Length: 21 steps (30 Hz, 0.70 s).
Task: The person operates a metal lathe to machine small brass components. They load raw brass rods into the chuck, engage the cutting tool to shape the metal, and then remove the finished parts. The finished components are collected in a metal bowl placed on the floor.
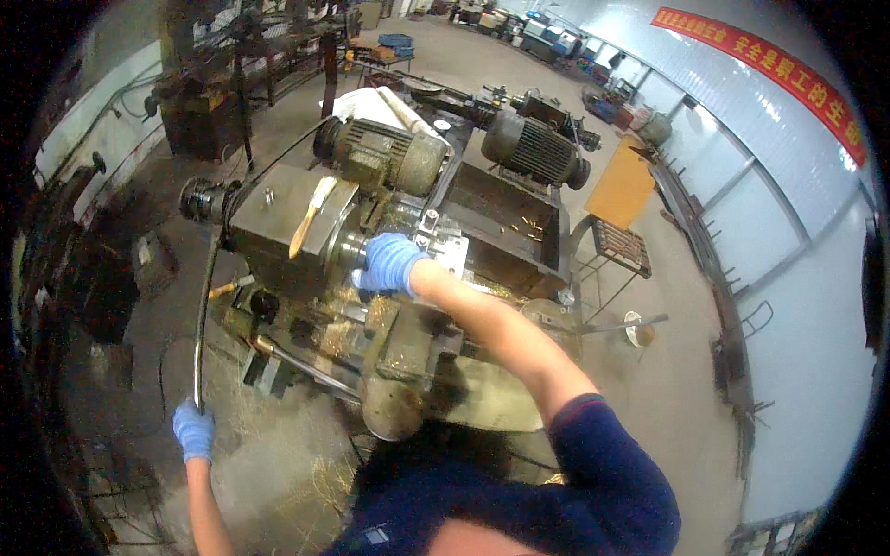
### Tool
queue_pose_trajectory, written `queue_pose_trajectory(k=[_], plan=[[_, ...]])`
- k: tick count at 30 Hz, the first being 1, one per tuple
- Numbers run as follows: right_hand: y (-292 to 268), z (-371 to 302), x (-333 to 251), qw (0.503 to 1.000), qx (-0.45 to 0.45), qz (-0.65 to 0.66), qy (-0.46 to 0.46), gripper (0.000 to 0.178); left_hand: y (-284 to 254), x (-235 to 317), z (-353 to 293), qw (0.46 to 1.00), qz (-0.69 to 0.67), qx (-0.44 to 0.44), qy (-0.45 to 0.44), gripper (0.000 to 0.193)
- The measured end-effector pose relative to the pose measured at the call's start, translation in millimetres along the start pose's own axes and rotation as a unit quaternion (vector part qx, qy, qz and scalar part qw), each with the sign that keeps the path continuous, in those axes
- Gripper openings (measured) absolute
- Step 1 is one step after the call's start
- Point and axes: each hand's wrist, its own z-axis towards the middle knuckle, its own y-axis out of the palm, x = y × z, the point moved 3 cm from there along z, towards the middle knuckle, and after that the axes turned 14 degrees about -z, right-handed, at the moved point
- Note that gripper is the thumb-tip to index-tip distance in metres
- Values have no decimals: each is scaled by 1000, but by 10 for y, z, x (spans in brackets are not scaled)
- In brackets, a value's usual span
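Left hand [193, 433], blue glove, is down at lower left, grip closed around the bottom end of a long metal lever [200, 343]. Lever runs steeply up from the glove to the left end of the machine's box-shaped housing [278, 208]. Right hand [391, 264], also blue-gloved, is at the machine's middle, fingers curled right at the round metal spindle [350, 248] on the housing's right side. Right grip looks narrow; cannot tell if anything is pinched in it, since the glove hides the fingertips. Right forearm comes in from lower right, dark sleeve [607, 454] above the elbow.

A wooden-handled brush [312, 217] with pale bristles lies on top of the housing, tilted, near its right edge. Light metal tooling block [452, 250] is just beyond the right hand. Finned motor [389, 157] sits behind the housing, second dark motor [530, 148] farther right. Between that one and the right forearm: dark tray [477, 199] with small brass-coloured pieces [533, 232] in it. Rounded metal part [391, 408] is at the front, close to the person's body. Off right, a brown sheet [616, 185] leans by a small rack [621, 246]; red banner [760, 79] on the wall.
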Motion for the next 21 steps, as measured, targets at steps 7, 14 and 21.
queue_pose_trajectory(k=[7,14,21], plan=[[235,102,12,1000,15,27,8,52,-329,-1420,1166,974,221,2,49,14],[8,-134,-37,999,33,-3,1,50,-183,-1840,1442,974,219,-46,-48,31],[183,-1663,562,933,347,92,28,27,624,-27,703,961,-197,186,52,27]])
